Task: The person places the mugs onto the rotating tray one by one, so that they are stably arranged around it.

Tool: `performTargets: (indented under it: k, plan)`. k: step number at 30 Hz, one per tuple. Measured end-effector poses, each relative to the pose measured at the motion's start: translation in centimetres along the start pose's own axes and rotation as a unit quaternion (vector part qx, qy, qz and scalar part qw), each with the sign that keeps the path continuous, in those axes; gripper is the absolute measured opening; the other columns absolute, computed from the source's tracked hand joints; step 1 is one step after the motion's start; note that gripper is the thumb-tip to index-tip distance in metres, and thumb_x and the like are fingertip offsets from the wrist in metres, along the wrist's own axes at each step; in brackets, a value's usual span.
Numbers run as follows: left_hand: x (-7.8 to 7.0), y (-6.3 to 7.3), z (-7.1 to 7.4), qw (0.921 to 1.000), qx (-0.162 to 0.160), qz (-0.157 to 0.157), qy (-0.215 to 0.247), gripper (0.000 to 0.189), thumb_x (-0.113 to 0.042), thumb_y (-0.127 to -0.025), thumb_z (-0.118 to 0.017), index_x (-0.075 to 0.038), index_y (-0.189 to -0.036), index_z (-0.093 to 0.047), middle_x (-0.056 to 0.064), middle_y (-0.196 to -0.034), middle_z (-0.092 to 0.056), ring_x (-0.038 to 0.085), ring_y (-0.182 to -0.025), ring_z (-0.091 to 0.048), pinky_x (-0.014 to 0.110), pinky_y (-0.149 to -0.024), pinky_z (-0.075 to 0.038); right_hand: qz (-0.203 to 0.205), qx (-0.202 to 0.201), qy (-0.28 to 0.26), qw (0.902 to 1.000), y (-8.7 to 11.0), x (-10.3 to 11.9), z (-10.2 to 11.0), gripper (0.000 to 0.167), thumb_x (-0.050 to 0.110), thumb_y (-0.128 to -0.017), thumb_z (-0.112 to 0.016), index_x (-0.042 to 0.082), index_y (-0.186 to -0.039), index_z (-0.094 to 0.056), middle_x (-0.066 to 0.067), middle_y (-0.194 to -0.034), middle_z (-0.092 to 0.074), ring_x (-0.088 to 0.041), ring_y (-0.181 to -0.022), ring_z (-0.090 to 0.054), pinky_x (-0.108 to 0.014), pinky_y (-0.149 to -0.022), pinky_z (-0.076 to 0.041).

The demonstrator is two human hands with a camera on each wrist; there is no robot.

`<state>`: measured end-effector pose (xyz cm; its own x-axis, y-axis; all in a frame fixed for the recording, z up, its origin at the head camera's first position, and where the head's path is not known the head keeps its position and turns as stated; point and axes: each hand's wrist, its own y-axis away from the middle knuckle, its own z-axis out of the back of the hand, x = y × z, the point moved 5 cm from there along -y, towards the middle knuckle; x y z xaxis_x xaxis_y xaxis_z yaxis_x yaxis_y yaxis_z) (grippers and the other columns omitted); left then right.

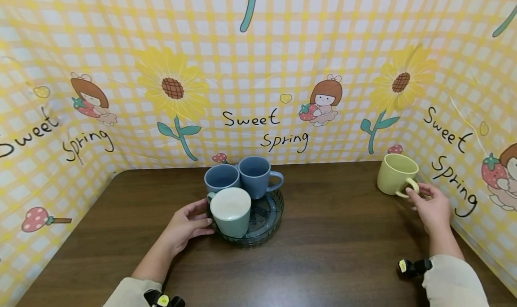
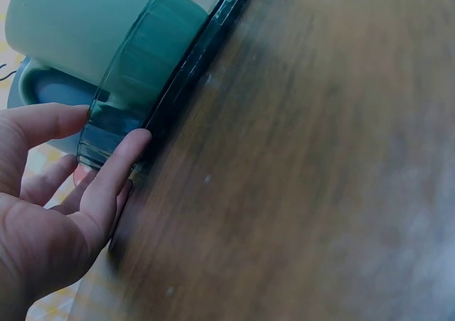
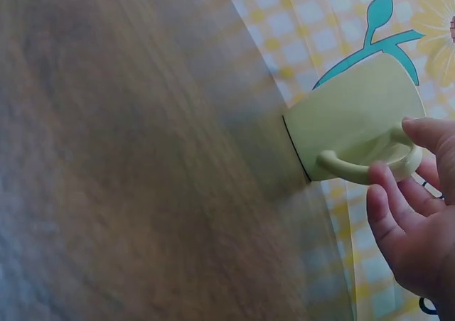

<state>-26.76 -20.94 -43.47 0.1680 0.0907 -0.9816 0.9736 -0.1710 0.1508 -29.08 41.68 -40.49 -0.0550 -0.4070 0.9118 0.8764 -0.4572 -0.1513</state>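
A round, dark clear tray with a ribbed wall stands on the table. Inside it are a mint-green mug with a pale top and two blue mugs, one at the back left and one with its handle to the right. My left hand touches the tray's left side, its fingers fairly straight against the wall. Far to the right, my right hand pinches the handle of an upright yellow-green mug between thumb and fingers.
The dark wooden table ends at a yellow checked cloth hung behind it and at both sides. The yellow-green mug is close to the right rear corner. Brown table surface lies between the tray and that mug.
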Motion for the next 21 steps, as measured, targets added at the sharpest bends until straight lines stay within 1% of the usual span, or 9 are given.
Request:
performTargets:
  k: [2,4,6,8,11,14,17,21]
  plan:
    - [0.0,0.1,0.1,1.0,-0.002,0.001,0.002,0.07,0.01,-0.09,-0.061,0.005,-0.15,-0.026,0.027,-0.148,-0.03,0.018,-0.107,-0.059,0.046,-0.085,-0.057,-0.008,0.017,-0.054,0.9984,-0.2,-0.2,-0.3,0.034,0.025,-0.095,-0.064,0.002,-0.118,-0.055,0.018,-0.09,-0.057,0.004,-0.063,-0.061,-0.02,-0.054,-0.056]
    - [0.1,0.1,0.1,1.0,-0.004,0.002,0.002,0.07,0.009,-0.09,-0.061,0.005,-0.15,-0.026,0.027,-0.148,-0.03,0.017,-0.107,-0.059,0.045,-0.085,-0.057,-0.015,0.03,-0.104,0.9941,-0.4,-0.4,-0.4,0.022,0.022,-0.096,-0.062,0.007,-0.111,-0.056,0.022,-0.082,-0.06,0.001,-0.062,-0.063,-0.019,-0.053,-0.055]
    - [0.1,0.1,0.2,1.0,-0.004,0.002,0.002,0.07,0.009,-0.09,-0.061,0.005,-0.15,-0.026,0.027,-0.148,-0.03,0.018,-0.107,-0.06,0.045,-0.085,-0.057,-0.026,0.041,-0.144,0.9883,-0.5,-0.5,-0.6,0.014,0.02,-0.097,-0.06,0.011,-0.106,-0.056,0.02,-0.077,-0.063,-0.001,-0.062,-0.064,-0.019,-0.053,-0.055]
    - [0.1,0.1,0.2,1.0,-0.003,0.001,0.002,0.07,0.009,-0.09,-0.061,0.004,-0.15,-0.026,0.028,-0.148,-0.03,0.018,-0.106,-0.06,0.046,-0.085,-0.057,-0.031,0.052,-0.173,0.9831,-0.6,-0.6,-0.7,0.012,0.018,-0.098,-0.058,0.009,-0.106,-0.056,0.017,-0.075,-0.065,-0.002,-0.062,-0.064,-0.019,-0.052,-0.055]
    - [0.0,0.1,0.2,1.0,-0.003,-0.002,0.002,0.069,0.009,-0.09,-0.061,0.004,-0.15,-0.027,0.029,-0.148,-0.03,0.017,-0.106,-0.061,0.046,-0.084,-0.057,-0.018,0.074,-0.201,0.9766,-0.7,-0.6,-0.8,0.01,0.015,-0.1,-0.056,0.005,-0.103,-0.057,0.013,-0.076,-0.065,-0.004,-0.064,-0.064,-0.019,-0.054,-0.055]
    - [0.0,0.1,0.3,1.0,-0.001,-0.005,0.003,0.069,0.009,-0.09,-0.061,0.004,-0.15,-0.027,0.029,-0.148,-0.031,0.017,-0.105,-0.061,0.046,-0.084,-0.057,-0.002,0.11,-0.242,0.9638,-0.7,-0.6,-1.0,0.008,0.012,-0.1,-0.055,0.008,-0.097,-0.061,0.008,-0.079,-0.066,-0.007,-0.066,-0.064,-0.018,-0.058,-0.056]
    - [0.1,0.0,0.2,1.0,0.001,-0.005,0.001,0.069,0.009,-0.09,-0.061,0.004,-0.15,-0.027,0.029,-0.148,-0.031,0.017,-0.105,-0.061,0.046,-0.084,-0.057,0.015,0.149,-0.281,0.948,-0.4,-0.6,-1.1,0.014,0.009,-0.1,-0.054,0.01,-0.092,-0.064,0.004,-0.082,-0.065,-0.01,-0.069,-0.065,-0.019,-0.063,-0.057]
    - [0.2,-0.1,0.2,1.0,0.004,-0.005,0.0,0.069,0.009,-0.09,-0.061,0.004,-0.15,-0.027,0.029,-0.147,-0.032,0.018,-0.106,-0.061,0.046,-0.085,-0.057,0.028,0.176,-0.329,0.9273,0.1,-0.4,-1.4,0.016,0.007,-0.1,-0.053,0.007,-0.091,-0.065,0.0,-0.083,-0.065,-0.013,-0.071,-0.067,-0.021,-0.066,-0.057]
